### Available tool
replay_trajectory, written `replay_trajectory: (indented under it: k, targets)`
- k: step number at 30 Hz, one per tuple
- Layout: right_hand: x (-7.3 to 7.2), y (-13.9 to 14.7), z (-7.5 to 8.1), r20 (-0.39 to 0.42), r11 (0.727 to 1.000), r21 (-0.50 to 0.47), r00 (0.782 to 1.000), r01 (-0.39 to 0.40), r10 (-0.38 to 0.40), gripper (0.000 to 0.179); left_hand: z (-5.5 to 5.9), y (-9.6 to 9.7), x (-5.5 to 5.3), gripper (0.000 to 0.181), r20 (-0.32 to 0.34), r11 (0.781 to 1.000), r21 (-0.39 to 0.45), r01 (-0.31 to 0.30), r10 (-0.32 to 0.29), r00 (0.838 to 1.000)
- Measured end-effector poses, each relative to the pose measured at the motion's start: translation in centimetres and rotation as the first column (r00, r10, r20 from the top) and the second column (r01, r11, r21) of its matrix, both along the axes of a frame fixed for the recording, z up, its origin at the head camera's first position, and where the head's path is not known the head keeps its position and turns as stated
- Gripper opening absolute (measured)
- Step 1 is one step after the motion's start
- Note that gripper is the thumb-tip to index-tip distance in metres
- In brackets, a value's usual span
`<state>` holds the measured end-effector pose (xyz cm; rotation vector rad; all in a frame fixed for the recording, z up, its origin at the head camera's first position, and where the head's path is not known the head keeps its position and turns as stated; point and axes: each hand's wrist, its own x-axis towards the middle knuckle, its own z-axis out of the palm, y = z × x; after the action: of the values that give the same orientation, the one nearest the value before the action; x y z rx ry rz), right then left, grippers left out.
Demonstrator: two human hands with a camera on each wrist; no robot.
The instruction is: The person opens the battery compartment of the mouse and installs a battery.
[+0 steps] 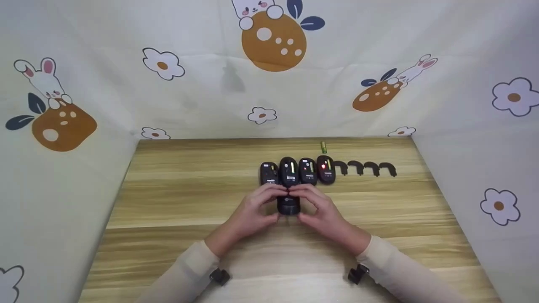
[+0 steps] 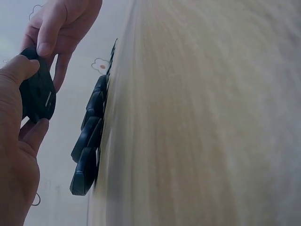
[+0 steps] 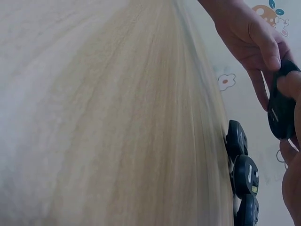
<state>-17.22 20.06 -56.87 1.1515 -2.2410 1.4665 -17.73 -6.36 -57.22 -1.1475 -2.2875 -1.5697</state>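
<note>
A black computer mouse (image 1: 288, 206) is held up above the table between both hands. My left hand (image 1: 254, 210) grips its left side, thumb at the near end and fingers at the far end. My right hand (image 1: 322, 210) grips the right side the same way. In the left wrist view the held mouse (image 2: 40, 92) is clear of the tabletop, with thumbs on one face. Just beyond the hands several black mice (image 1: 289, 170) lie in a row, undersides up, with batteries showing in their slots. A red light glows on the rightmost mouse (image 1: 326, 170).
Several curved black battery covers (image 1: 371, 168) lie in a line to the right of the mice. One green battery (image 1: 323, 147) lies behind the rightmost mouse. A patterned cloth (image 1: 202, 101) walls the wooden table (image 1: 181, 198) at the back and sides.
</note>
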Motion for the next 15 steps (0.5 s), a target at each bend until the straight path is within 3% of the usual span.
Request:
replay_trajectory:
  k: [3, 10, 15]
  targets:
    - [0.06, -0.04, 0.06, 0.022, 0.999, -0.007, 0.999, 0.036, -0.036, 0.069, -0.07, 0.09, 0.12, 0.057, 0.018, 1.000, 0.026, -0.001, 0.001, 1.000]
    - [0.23, -0.10, -0.09, 0.046, 0.997, -0.021, 0.996, 0.081, -0.079, 0.066, -0.06, 0.33, 0.13, 0.052, -0.054, 0.999, 0.015, -0.038, 0.038, 0.998]
    - [0.22, -0.20, -0.07, 0.044, 0.995, -0.035, 0.995, 0.090, -0.089, 0.065, 0.06, 0.45, 0.10, 0.052, -0.056, 0.998, 0.012, -0.062, 0.063, 0.996]
